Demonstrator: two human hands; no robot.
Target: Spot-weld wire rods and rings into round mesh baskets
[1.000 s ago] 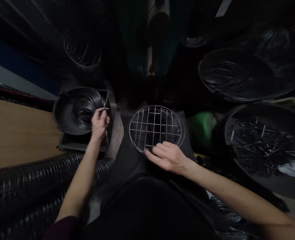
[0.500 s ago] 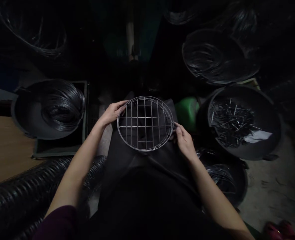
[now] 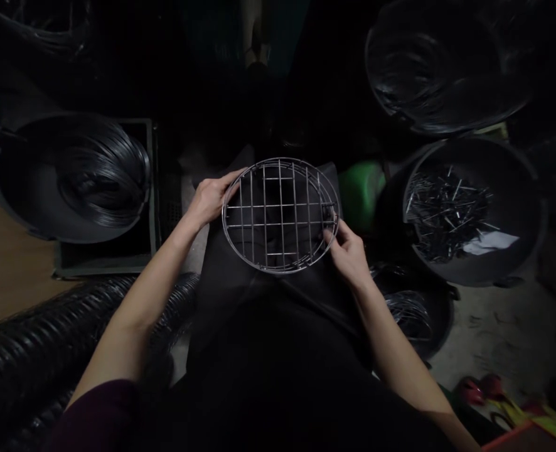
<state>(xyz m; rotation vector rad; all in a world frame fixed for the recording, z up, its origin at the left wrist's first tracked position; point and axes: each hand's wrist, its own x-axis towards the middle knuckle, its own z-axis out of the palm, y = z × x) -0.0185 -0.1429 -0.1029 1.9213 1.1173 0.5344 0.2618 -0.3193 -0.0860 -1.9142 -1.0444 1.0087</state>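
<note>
A round wire rack (image 3: 280, 223) with crossing bars inside a ring is held above my lap, over a dark apron (image 3: 221, 276). My left hand (image 3: 211, 199) grips its left rim, the fingers reaching behind the ring. On the right side, my right hand (image 3: 348, 252) holds the rim, thumb and fingers closed around it near the ends of the bars. A second ring shows just behind the front one. Some fingertips of both hands are hidden by the rack.
To the left stand a tub (image 3: 24, 207) with coiled wire (image 3: 103, 169), a crate (image 3: 103, 267) and a stack of wire rings (image 3: 61, 345). At right are a tub (image 3: 532, 207) of short metal rods (image 3: 447, 213) and white paper (image 3: 489, 243). A green object (image 3: 363, 196) sits beyond my right hand.
My view has tilted down and shifted. The wire rack appears larger and slightly higher, turned a little. My right fingers have moved further in around its rim.
</note>
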